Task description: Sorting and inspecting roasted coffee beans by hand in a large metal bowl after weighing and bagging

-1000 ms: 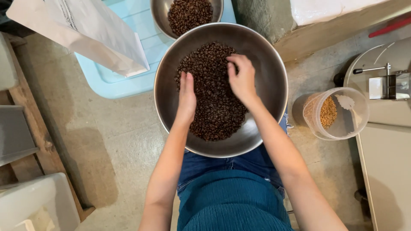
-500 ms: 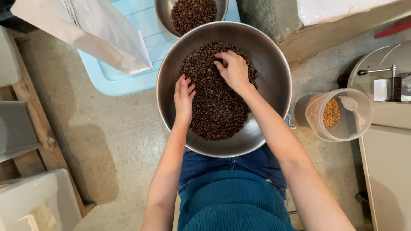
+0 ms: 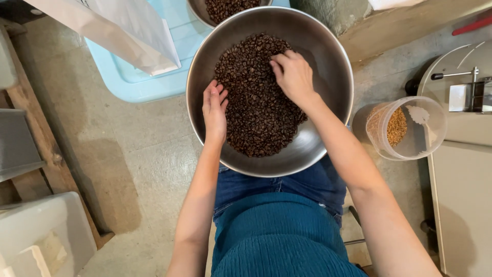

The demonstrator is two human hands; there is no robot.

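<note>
Coffee beans (image 3: 256, 102): dark roasted, heaped in a large steel bowl (image 3: 328, 46) that rests on the person's lap, above blue jeans and a teal top.

Head view, entries:
- Left hand (image 3: 214, 110): at the left edge of the heap, fingers (image 3: 218, 93) loosely spread and laid on the beans, gripping nothing.
- Right hand (image 3: 294, 77): on the upper right of the heap, fingers (image 3: 279, 64) curled down into the beans; whether any are pinched between them cannot be told.
- Second steel bowl (image 3: 197, 10): just beyond the large one, also holding beans, mostly cut off by the frame.
- Pale blue tray (image 3: 138, 82): on the concrete floor (image 3: 133, 154), under a white paper bag (image 3: 128, 31).
- Clear plastic tub (image 3: 405, 128): right of the large bowl, with tan grains and a white scoop inside.
- Grey machine (image 3: 461, 102): far right, partly seen.

Risk, as a judgement: the large bowl has only the lap beneath it, so a hard sweep of either hand could tip it or flick beans over the rim onto the floor.
</note>
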